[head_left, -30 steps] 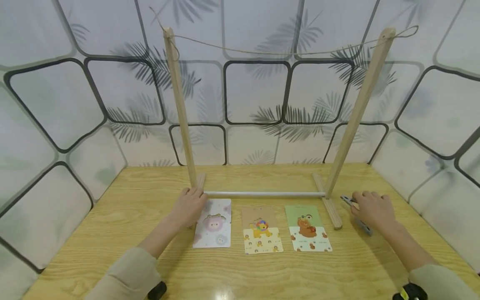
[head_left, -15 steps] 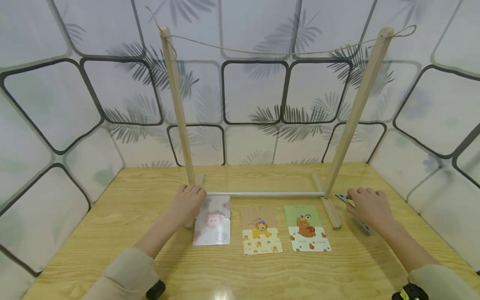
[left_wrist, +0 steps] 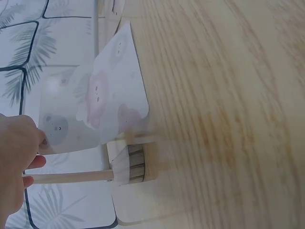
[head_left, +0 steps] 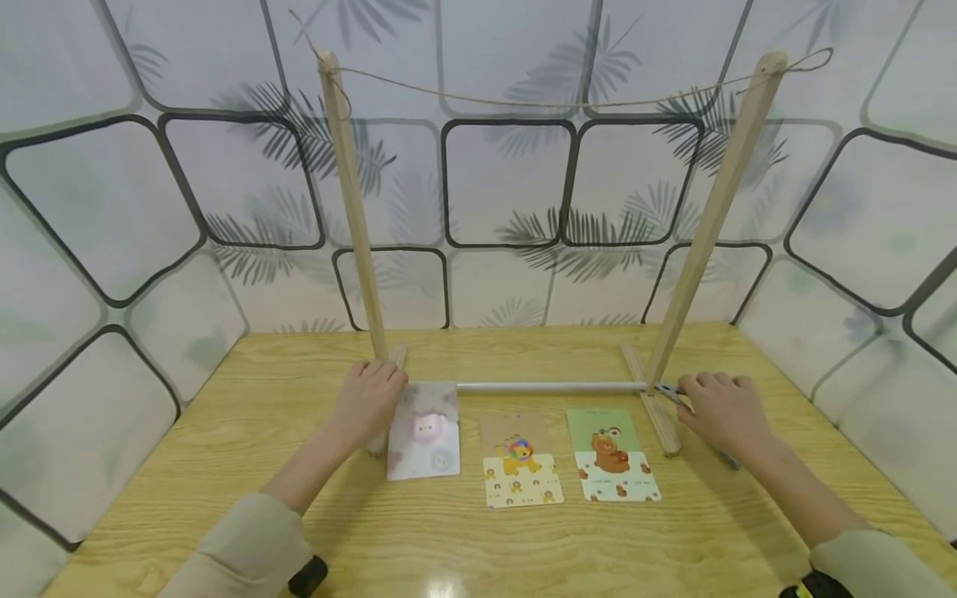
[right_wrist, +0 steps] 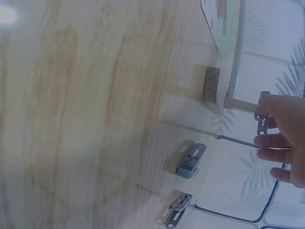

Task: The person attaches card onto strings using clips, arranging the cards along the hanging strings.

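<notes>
Pale yellow worktop (head_left: 553,548) with wavy wood grain fills the foreground, a white glare spot at its near edge, and two beige cloth sleeves (head_left: 247,540) reach in over it. Farther in lie two flat, thin, round-cornered cards: a lion card (head_left: 522,477), tan above and yellow below, and a bear card (head_left: 613,469), green above and white below; the lettering printed on both is too small to read. To their left, the person's left hand (head_left: 366,399) pinches a glossy pink card (head_left: 424,432) at its far left corner, holding it raised and slightly bent, with round cartoon faces on it. The right hand (head_left: 725,407) grips a slotted grey clip (right_wrist: 262,125) between thumb and fingers, beside the foot of the right post. Two similar loose clips (right_wrist: 191,161) sit near each other on the worktop below that hand. Just beyond the cards, a smooth pale rod (head_left: 549,387) joins the bases of two squared wooden posts (head_left: 718,216) with flat wooden feet (head_left: 661,425). Rough brown string (head_left: 516,105) sags between their tops. Behind, the pale wall (head_left: 508,183) carries rounded dark-outlined blocks and grey fern leaves.
</notes>
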The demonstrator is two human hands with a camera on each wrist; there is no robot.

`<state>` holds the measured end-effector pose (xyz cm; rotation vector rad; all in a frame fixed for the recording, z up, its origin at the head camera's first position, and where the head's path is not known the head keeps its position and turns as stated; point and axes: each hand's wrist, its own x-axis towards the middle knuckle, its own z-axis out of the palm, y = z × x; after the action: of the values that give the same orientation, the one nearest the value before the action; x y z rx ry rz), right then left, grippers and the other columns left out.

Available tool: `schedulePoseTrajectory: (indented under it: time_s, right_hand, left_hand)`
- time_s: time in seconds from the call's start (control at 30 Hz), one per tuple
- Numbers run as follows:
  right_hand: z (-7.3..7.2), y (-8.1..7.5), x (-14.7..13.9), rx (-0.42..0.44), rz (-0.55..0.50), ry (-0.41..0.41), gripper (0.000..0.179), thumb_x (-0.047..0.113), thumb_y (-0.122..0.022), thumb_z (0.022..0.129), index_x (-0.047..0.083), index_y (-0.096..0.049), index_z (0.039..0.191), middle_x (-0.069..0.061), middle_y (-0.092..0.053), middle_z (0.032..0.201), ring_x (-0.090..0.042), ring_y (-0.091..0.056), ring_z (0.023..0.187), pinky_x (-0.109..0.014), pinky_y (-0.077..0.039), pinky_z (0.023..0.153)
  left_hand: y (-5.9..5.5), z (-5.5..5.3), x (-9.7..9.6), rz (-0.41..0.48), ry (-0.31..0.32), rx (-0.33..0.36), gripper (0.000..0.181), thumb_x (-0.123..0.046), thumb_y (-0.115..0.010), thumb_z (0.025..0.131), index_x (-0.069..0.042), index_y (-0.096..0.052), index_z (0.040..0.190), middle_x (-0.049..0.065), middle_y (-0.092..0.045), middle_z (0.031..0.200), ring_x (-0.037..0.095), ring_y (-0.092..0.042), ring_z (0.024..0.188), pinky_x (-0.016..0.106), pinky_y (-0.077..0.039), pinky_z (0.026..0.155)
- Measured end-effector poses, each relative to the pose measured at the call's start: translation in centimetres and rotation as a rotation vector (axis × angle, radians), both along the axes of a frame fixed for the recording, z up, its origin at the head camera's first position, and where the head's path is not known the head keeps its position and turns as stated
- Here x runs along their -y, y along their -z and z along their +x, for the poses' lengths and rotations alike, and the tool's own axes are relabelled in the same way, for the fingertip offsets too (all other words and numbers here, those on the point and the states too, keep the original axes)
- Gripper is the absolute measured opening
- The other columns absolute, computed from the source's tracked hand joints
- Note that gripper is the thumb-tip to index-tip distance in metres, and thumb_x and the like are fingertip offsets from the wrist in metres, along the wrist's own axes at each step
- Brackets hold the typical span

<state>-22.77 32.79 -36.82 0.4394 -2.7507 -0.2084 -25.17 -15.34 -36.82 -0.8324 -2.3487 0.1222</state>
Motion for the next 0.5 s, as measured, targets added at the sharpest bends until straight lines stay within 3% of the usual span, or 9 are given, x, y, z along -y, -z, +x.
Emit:
schedulePoseTrajectory:
  time_s: [0.27, 0.5]
  right_hand:
    - [-0.2, -0.3, 0.7, -0.084, 0.0, -0.054, 0.022, 0.019, -0.068, 0.078, 0.004, -0.06, 0.092, -0.012, -0.059, 0.081, -0.034, -0.058, 0.076, -0.052, -0.043, 0.067]
    - [-0.5, -0.3, 1.1, -0.082, 0.001, -0.059, 0.023, 0.021, -0.069, 0.078, 0.005, -0.059, 0.092, -0.013, -0.059, 0.082, -0.036, -0.058, 0.079, -0.053, -0.042, 0.068]
  left_hand:
    - [-0.6, -0.2, -0.1, 0.03, 0.029, -0.084, 0.003, -0.001, -0.064, 0.079, -0.001, -0.06, 0.08, 0.01, -0.058, 0.075, 0.028, -0.057, 0.071, 0.042, -0.047, 0.071]
    - [-1.0, -0.1, -0.2, 0.039, 0.045, -0.143, 0.005, -0.002, -0.064, 0.08, 0.0, -0.06, 0.079, 0.01, -0.057, 0.073, 0.027, -0.057, 0.069, 0.04, -0.047, 0.069]
